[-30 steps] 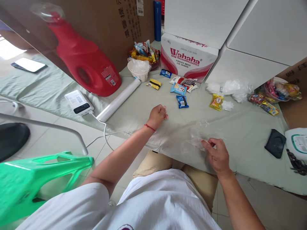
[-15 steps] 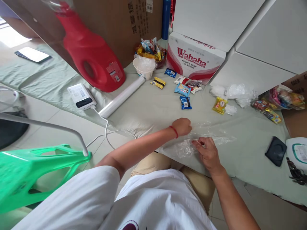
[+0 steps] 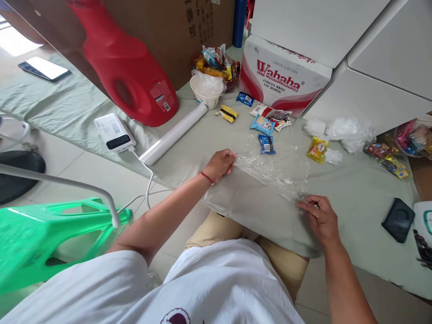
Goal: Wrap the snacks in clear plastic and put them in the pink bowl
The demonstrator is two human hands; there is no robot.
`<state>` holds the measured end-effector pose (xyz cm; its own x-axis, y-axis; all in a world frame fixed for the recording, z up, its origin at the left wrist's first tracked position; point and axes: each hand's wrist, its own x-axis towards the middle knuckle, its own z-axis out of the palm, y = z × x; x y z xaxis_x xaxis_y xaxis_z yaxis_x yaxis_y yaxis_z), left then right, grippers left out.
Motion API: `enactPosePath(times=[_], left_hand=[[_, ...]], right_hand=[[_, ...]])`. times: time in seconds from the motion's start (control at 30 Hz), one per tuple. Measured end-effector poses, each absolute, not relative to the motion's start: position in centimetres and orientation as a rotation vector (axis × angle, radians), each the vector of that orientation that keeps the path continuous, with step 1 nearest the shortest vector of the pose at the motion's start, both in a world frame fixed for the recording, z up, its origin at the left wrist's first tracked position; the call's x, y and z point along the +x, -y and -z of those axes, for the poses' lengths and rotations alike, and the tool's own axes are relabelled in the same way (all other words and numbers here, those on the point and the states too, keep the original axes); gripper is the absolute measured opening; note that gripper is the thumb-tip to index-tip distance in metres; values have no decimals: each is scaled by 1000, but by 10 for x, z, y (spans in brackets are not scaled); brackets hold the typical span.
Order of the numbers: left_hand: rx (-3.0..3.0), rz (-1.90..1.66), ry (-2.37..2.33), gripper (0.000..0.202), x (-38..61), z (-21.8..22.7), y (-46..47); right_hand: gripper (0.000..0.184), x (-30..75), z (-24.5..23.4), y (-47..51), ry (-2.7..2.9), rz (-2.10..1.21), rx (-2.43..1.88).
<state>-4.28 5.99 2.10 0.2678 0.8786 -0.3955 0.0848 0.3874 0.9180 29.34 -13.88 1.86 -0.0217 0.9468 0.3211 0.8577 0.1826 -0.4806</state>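
Observation:
A sheet of clear plastic wrap (image 3: 270,176) stretches between my two hands above the green cloth, its edge crinkled. My left hand (image 3: 221,165) pinches its left end, with a red string round the wrist. At the right end, my right hand (image 3: 320,215) grips the film between thumb and fingers. Just beyond the film lie a dark blue snack packet (image 3: 267,144) and a light blue packet (image 3: 262,124). A yellow packet (image 3: 226,114) sits farther left, and a yellow-gold packet (image 3: 317,149) to the right. The white roll of wrap (image 3: 173,134) lies left of my left hand.
A red jug (image 3: 131,76), a white power bank (image 3: 114,132) with its cable, and a paper bowl (image 3: 205,92) stand at the left and back. Behind are a Wahaha carton (image 3: 283,76) and crumpled plastic (image 3: 351,132). A black object (image 3: 398,219) lies right; a green stool (image 3: 60,238) stands lower left.
My hands have moved apart, the left one to the left and away from me, the right one to the right. The bunched plastic wrap is now spread out between them.

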Motion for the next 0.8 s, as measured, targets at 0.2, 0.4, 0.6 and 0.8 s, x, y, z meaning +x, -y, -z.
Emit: enactPosePath(times=[0.2, 0.4, 0.6, 0.8], left_hand=[[1572, -525, -1401, 41, -62, -27, -59], [2089, -587, -1301, 43, -56, -30, -63], [1906, -434, -1165, 21, -51, -26, -69], [1375, -471, -1275, 25, -55, -29, -70]], right_hand=[[32, 319, -59, 142, 1893, -351, -1769], [56, 256, -73, 98, 1640, -516, -1853], [44, 204, -29, 55, 1622, -817, -1888], [32, 185, -42, 98, 2070, -468, -1392]])
